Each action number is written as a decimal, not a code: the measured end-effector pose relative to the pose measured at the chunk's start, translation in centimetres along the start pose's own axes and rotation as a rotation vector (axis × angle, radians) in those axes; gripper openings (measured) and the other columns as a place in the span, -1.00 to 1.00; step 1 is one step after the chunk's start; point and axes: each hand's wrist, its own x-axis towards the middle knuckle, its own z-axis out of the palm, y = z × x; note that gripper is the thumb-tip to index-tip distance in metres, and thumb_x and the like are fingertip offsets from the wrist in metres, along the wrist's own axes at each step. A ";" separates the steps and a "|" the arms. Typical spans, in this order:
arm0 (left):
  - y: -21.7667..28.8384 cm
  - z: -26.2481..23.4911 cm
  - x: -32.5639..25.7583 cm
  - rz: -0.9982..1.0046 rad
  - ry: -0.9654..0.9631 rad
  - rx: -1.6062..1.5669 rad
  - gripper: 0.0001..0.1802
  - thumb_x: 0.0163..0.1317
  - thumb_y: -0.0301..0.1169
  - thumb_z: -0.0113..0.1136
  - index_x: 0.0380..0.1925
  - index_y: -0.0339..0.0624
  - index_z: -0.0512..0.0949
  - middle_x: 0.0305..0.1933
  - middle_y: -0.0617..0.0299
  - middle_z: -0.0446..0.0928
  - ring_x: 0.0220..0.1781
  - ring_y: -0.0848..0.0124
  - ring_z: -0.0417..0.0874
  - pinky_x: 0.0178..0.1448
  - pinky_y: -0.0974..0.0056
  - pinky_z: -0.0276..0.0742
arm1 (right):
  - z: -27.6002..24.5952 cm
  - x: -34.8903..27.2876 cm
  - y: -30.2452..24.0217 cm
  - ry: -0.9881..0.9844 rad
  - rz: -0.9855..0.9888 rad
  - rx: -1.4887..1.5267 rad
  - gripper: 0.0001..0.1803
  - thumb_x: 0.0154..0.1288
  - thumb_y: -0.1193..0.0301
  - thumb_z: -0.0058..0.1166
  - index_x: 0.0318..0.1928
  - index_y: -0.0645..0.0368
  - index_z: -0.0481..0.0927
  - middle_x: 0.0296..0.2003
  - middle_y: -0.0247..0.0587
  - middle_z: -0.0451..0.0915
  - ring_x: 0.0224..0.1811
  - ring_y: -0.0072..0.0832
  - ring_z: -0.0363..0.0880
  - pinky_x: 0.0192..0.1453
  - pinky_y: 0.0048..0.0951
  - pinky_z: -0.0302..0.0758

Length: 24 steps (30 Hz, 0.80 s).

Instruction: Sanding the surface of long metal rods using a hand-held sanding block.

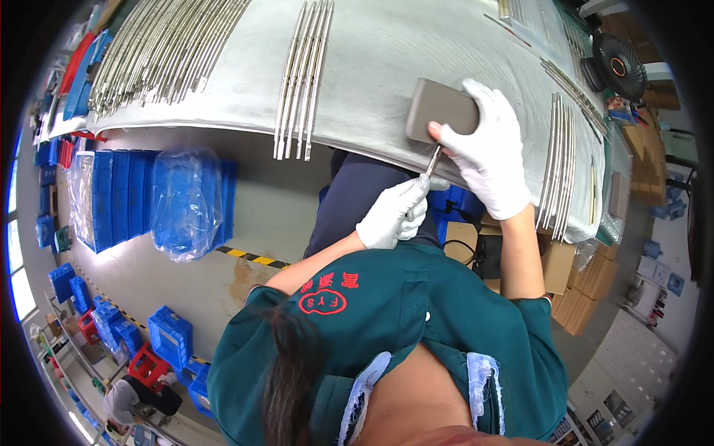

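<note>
Two gloved hands share one thin, narrow metal strip (433,160) at the grey tabletop's (372,67) near edge. It looks light, stiff and slick, so I pinch its lower end in my left hand (393,214). My right hand (487,149) closes round a flat grey block (440,109), pressing it on the tabletop above the strip, wrist bent down.
</note>
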 end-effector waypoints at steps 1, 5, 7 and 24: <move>0.0 -0.1 0.1 0.023 -0.008 -0.007 -0.47 0.36 -0.02 -0.10 0.02 -0.30 0.38 -0.69 0.50 0.10 -0.76 0.73 0.05 -0.74 0.57 -0.04 | -0.3 -0.6 0.6 0.004 -0.002 -0.001 -0.57 -0.11 0.44 0.27 -0.15 -0.30 0.62 0.02 0.07 0.45 0.04 -0.01 0.43 0.13 -0.12 0.36; 0.1 -0.3 0.1 -0.001 -0.046 -0.051 -0.44 0.36 0.01 -0.13 0.02 -0.30 0.38 -0.72 0.50 0.10 -0.76 0.72 0.06 -0.74 0.56 -0.03 | -2.6 -4.5 3.7 -0.127 0.140 -0.057 -0.50 -0.21 0.50 0.30 -0.13 -0.18 0.64 0.06 0.09 0.41 0.04 0.00 0.40 0.11 -0.13 0.33; 0.1 -0.6 0.2 -0.017 -0.117 -0.113 -0.43 0.37 0.03 -0.16 0.03 -0.31 0.38 -0.75 0.49 0.09 -0.78 0.70 0.06 -0.74 0.55 -0.01 | -3.3 -5.5 3.7 -0.144 0.202 -0.064 -0.50 -0.18 0.47 0.28 -0.09 -0.17 0.63 0.09 0.12 0.38 0.05 0.01 0.38 0.13 -0.15 0.32; 0.2 -0.9 0.2 -0.030 -0.077 -0.115 -0.62 0.36 0.00 -0.13 -0.15 -0.06 0.40 -0.74 0.48 0.10 -0.80 0.67 0.03 -0.75 0.53 -0.04 | -3.7 -2.1 0.9 -0.236 0.791 0.979 -0.55 0.18 0.11 0.14 -0.07 0.20 0.63 -0.13 -0.23 0.63 -0.04 -0.48 0.53 0.13 -0.45 0.36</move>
